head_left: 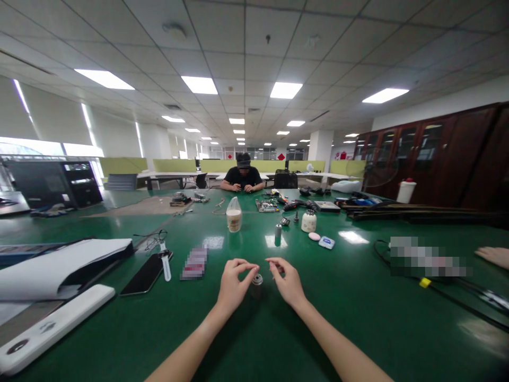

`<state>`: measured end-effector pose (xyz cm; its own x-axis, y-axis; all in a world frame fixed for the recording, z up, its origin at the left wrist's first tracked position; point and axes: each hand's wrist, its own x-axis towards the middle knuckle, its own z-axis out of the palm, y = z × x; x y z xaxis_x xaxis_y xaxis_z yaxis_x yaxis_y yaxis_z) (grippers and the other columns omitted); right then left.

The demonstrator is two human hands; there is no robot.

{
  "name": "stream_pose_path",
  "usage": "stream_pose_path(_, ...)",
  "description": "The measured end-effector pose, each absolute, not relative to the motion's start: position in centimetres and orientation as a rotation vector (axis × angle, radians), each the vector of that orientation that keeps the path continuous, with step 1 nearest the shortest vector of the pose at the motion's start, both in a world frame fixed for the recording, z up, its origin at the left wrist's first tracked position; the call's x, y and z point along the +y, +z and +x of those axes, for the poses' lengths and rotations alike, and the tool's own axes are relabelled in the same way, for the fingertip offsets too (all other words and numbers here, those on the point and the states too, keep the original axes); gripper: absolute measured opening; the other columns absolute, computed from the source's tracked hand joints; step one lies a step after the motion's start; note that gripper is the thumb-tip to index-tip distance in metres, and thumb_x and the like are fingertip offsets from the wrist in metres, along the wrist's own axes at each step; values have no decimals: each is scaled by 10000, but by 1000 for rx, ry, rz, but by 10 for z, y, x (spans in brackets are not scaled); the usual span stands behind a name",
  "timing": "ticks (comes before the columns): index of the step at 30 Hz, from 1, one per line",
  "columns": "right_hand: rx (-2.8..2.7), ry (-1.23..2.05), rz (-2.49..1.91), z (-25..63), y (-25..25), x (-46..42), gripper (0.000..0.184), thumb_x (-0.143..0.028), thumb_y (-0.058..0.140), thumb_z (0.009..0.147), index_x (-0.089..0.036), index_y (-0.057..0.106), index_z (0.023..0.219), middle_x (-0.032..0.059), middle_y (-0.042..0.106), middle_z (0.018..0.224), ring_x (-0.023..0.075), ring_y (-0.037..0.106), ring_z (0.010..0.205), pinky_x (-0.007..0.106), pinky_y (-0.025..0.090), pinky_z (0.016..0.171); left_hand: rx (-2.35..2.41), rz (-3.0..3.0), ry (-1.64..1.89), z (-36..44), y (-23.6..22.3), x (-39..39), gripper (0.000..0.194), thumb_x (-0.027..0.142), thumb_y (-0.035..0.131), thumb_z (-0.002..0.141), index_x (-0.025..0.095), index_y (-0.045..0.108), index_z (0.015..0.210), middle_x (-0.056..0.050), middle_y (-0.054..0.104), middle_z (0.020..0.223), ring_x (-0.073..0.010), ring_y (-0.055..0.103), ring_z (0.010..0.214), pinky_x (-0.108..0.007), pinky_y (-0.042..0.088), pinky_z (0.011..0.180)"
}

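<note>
My left hand [235, 282] is over the green table with thumb and index fingertips pinched together; whatever is between them is too small to make out. Facing it, my right hand [287, 281] also has its fingertips drawn together, and I cannot make out anything in them. A gap separates the two hands. Just below the left fingertips stands a small metal cylinder [257, 280] with a round, ringed top. Farther forward, a second silver metal cylinder [278, 235] stands upright on the table.
Ahead are a plastic bag-wrapped cup [234, 218], a white jar [309, 221], a pink oval item [314, 236] and a small blue-white case [326, 242]. A phone [142, 275] and watch [165, 260] lie left. Cables [449, 300] lie right, near another person's hand [493, 255]. Someone [243, 175] sits opposite.
</note>
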<state>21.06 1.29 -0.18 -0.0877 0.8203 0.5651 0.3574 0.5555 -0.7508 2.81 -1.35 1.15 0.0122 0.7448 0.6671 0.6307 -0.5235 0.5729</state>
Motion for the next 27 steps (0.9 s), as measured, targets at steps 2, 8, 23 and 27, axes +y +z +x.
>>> stream_pose_path(2, -1695, 506, -995, 209, -1, 11, 290, -381, 462, 897, -225, 679, 1012, 51, 678, 946, 157, 615, 725, 271, 511, 659, 1567, 2142, 1575, 18, 13, -7, 275, 454, 553, 847, 284, 747, 944, -56, 648, 889, -226, 545, 908, -368, 443, 836)
stream_pose_path(8, -1719, 458, -1009, 211, 1, 10, 289, -371, 458, 901, -218, 683, 1000, 44, 670, 925, 151, 587, 713, 271, 480, 682, 1987, 2166, 1053, -18, -7, 12, 204, 430, 612, 803, 336, 759, 908, -62, 645, 952, -254, 496, 929, -375, 398, 821)
stream_pose_path(23, -1736, 430, -1011, 212, 0, 12, 273, -340, 463, 894, -229, 692, 993, 35, 665, 891, 149, 579, 723, 267, 458, 694, 1560, 2156, 1377, 16, 8, -11, 270, 385, 500, 884, 229, 716, 926, -42, 708, 951, -203, 611, 906, -326, 443, 834)
stream_pose_path(27, -1746, 429, -1010, 212, -2, 13, 267, -336, 469, 888, -229, 692, 990, 32, 661, 873, 145, 575, 706, 266, 458, 682, 1482, 2243, 1338, 36, 12, -23, 224, 353, 521, 878, 237, 708, 917, -29, 718, 934, -197, 637, 877, -311, 446, 811)
